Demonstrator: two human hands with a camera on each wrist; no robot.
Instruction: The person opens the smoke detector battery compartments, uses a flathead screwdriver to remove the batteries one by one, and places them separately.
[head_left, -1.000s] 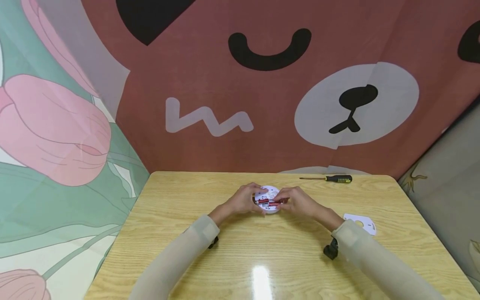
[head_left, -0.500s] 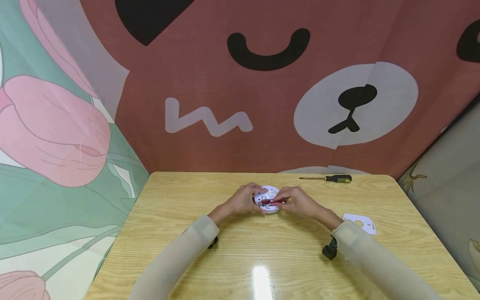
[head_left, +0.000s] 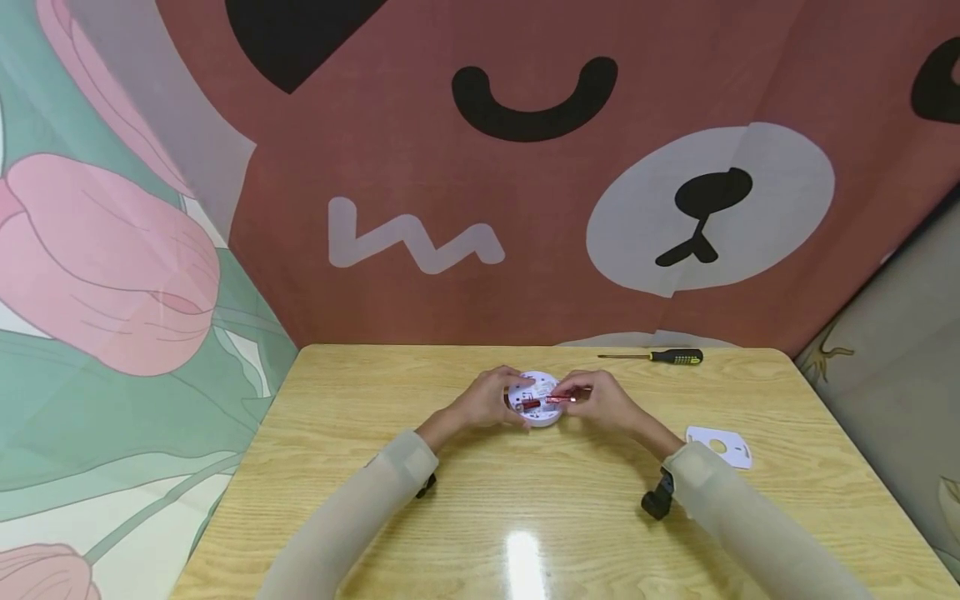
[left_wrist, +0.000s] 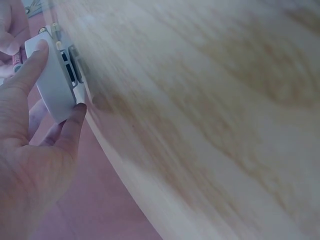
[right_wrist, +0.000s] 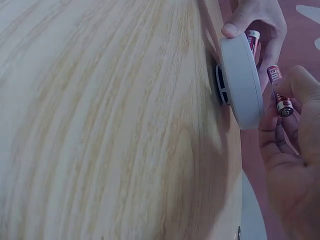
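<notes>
On the table (head_left: 450, 517), a round white device (head_left: 544, 383) is held with its printed face toward the person; whether its underside touches the wood I cannot tell. The left hand (head_left: 483, 398), at its 9 o'clock, grips the rim between thumb and fingers. The right hand (head_left: 606, 402), at 3 o'clock, pinches a loose red battery (head_left: 558, 399) between thumb and fingers, apparently just clear of the face. A second red battery (head_left: 530, 405) lies in the device, slightly toward 7 o'clock from its centre.

The step in hand looks like battery work, though whether the loose one is going in or coming out cannot be judged here. Fitting would call for matching its ends to the contacts and pressing it flat; removal, for drawing it clear without tipping the other. Either way the left grip should stay steady.

From the device, a screwdriver (head_left: 677, 357) lies between 2 and 3 o'clock, a white plate (head_left: 735, 450) between 3 and 4.
</notes>
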